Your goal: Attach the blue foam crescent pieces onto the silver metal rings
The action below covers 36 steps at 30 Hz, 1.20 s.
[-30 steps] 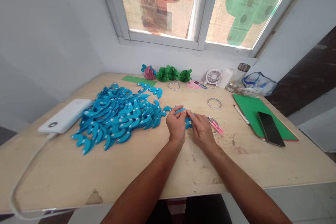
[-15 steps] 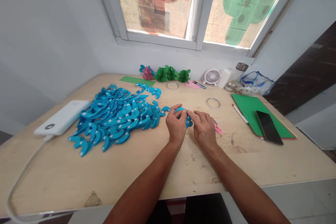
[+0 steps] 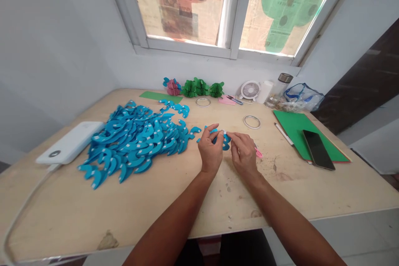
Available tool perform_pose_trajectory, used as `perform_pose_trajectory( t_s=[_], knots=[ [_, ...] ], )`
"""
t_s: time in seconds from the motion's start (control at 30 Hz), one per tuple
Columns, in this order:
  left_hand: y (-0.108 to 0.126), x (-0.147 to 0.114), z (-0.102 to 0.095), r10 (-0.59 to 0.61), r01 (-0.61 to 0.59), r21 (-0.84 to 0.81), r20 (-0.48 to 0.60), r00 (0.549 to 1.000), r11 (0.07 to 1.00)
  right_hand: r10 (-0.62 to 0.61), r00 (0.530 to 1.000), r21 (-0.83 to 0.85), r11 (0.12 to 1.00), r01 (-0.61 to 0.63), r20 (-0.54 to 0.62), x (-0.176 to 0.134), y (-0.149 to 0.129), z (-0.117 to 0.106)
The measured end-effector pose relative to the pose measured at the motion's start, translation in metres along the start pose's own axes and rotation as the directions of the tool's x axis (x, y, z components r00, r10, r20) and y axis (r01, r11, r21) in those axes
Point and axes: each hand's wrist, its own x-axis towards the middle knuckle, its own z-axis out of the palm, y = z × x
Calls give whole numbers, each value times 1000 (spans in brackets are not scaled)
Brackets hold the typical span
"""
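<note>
Over the middle of the table, my left hand (image 3: 211, 150) pinches a curved blue paper piece (image 3: 226, 142) between thumb and forefinger. A small white square (image 3: 225, 132) shows on the piece's upper edge. My right hand (image 3: 245, 151) has its thumb and forefinger pressed together right beside that square; whatever they grip is too small to make out. More blue paper shows behind my left fingers. To the left spreads a large pile of blue paper pieces (image 3: 140, 135), many with white squares. Something with a pink handle (image 3: 258, 152) lies partly hidden behind my right hand.
A white power bank (image 3: 70, 143) with a cable lies left of the pile. Tape rolls (image 3: 251, 122), green folded-paper shapes (image 3: 199, 87), and a small fan (image 3: 250, 90) are farther back. On the right, a phone (image 3: 318, 149) rests on green sheets (image 3: 291, 120) beside a white pen (image 3: 283, 134).
The white square on the held piece is now plainly visible between my hands, and my right fingertips sit slightly farther from my left. The whole view has shifted a little.
</note>
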Motion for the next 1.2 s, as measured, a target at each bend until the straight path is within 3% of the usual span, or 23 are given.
perform_pose_trajectory(
  t_s=[0.7,1.0,1.2],
  knots=[
    [-5,0,3,-103,106,-140,31,994,984,3,1000,81,997,-4,6,2,0,-2],
    [-2,0,1,-79,84,-110,47,996,990,127,992,276,954,-115,-26,4,-3,-5],
    [6,-2,1,-50,53,-55,66,997,997,175,984,304,940,-155,-42,5,-1,-7]
  ],
)
